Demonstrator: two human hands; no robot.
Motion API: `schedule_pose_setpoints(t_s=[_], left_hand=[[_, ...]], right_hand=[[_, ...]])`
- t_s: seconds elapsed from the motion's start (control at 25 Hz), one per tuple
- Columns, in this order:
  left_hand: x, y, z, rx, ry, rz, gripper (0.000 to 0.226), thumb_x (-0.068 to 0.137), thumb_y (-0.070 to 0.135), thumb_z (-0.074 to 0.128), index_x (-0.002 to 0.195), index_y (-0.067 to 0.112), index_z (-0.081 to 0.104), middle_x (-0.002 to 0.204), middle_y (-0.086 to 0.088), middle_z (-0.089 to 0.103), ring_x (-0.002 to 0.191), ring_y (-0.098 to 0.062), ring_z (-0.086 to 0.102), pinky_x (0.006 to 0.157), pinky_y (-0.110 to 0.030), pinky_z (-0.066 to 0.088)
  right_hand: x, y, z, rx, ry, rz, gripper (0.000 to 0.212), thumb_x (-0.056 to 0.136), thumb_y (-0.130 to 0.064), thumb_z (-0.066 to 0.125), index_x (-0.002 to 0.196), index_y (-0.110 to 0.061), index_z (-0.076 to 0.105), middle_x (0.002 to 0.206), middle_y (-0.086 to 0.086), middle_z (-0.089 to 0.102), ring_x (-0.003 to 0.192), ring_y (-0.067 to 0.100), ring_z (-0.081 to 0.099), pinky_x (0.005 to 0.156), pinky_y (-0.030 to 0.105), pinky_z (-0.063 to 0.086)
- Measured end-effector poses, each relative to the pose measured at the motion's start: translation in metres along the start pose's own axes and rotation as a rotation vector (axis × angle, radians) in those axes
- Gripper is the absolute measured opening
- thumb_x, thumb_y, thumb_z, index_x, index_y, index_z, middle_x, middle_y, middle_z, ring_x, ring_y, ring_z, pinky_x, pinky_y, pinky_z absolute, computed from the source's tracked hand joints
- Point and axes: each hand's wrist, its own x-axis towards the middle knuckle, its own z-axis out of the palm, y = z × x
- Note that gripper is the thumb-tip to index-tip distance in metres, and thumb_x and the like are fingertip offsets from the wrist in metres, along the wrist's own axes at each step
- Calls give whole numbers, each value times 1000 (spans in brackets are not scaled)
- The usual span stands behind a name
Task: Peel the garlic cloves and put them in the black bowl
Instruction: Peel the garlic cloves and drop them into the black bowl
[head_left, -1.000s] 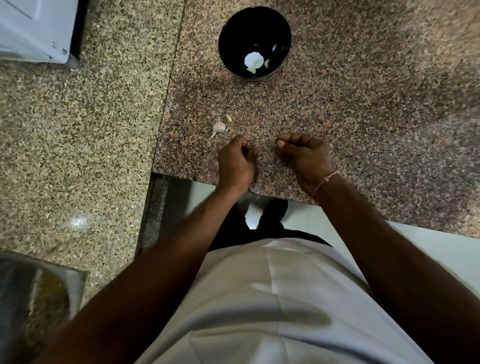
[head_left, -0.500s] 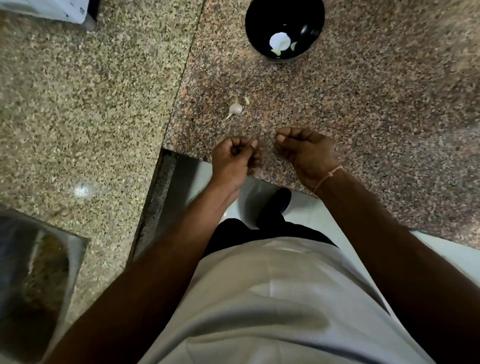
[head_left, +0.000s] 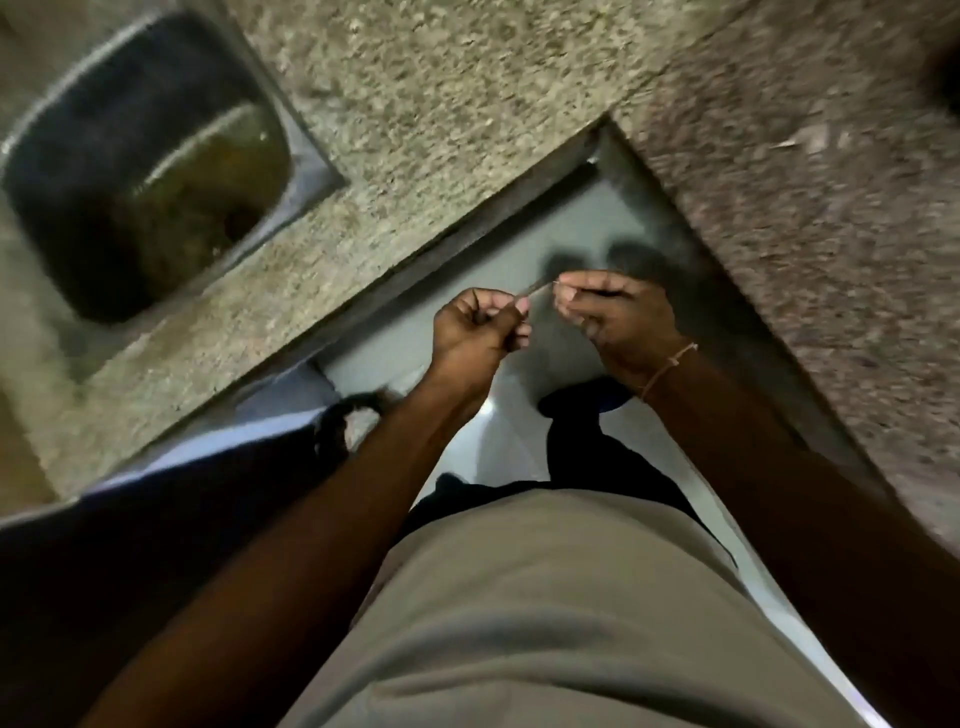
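- The left hand (head_left: 478, 332) is held in the air at the middle of the view, off the counter's edge and over the floor, its fingers curled in and its thumb and forefinger pinching the near end of a thin strip (head_left: 537, 287).
- The right hand (head_left: 618, 317) is just beside it at 3 o'clock, fingers bent, its fingertips pinching the far end of the same strip; the picture is too blurred to tell whether the strip is garlic skin.
- No clove can be made out in either hand.
- A dark blur at the frame's edge at 2 o'clock may be the black bowl; I cannot tell.
- A thin cord bracelet (head_left: 667, 366) sits on the right wrist.
- The speckled stone counter (head_left: 467, 93) runs across 12 o'clock, with a reddish slab (head_left: 810, 218) at 2 o'clock.
- A steel sink (head_left: 145, 156) lies in the counter at 10 o'clock.
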Motion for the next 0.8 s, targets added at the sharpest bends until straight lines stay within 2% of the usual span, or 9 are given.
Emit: schedule_pose_setpoints(t_s=[0.12,0.24,0.36,0.48,0.64,0.8], left_hand=[[-35,-29,-82,-69,122,-25,12,95,-3,70,91,4,62,72,-11,64,54,-15,63,61,-26,58],[-80,-68,-174,-175,261,-29,11,95,-2,71,93,3,62,70,-10,63,53,-13,63,57,-23,56],[-117,-105,-249,-302,425,-43,11,95,-3,70,101,-1,60,74,-14,61,51,-11,61,54,-22,54],[-145,-135,-297,-443,596,-81,12,95,-2,71,102,-1,61,77,-14,62,53,-11,61,58,-24,56],[-161,-189,-332,-679,837,-131,12,95,-2,71,90,3,61,74,-11,63,52,-11,61,56,-24,55],[-132,-263,-339,-861,958,-154,12,95,0,72,90,4,62,70,-6,68,56,-11,65,58,-23,57]], right_hand=[[-23,48,67,38,-71,98,18,88,12,68,104,4,71,97,16,74,90,19,74,84,25,59],[-62,112,137,26,-173,162,17,85,16,69,93,1,72,90,13,74,88,21,73,88,29,59],[-99,165,200,-83,-268,242,18,84,15,70,90,-1,74,88,12,75,92,24,71,91,31,58],[-121,201,241,-232,-324,300,17,84,13,71,92,-1,75,88,12,76,90,26,72,92,33,59],[-130,257,269,-470,-460,417,17,86,12,70,100,3,73,92,16,74,91,25,72,96,34,59],[-103,339,277,-571,-550,493,17,88,17,64,96,3,71,83,11,76,86,24,71,98,36,58]])
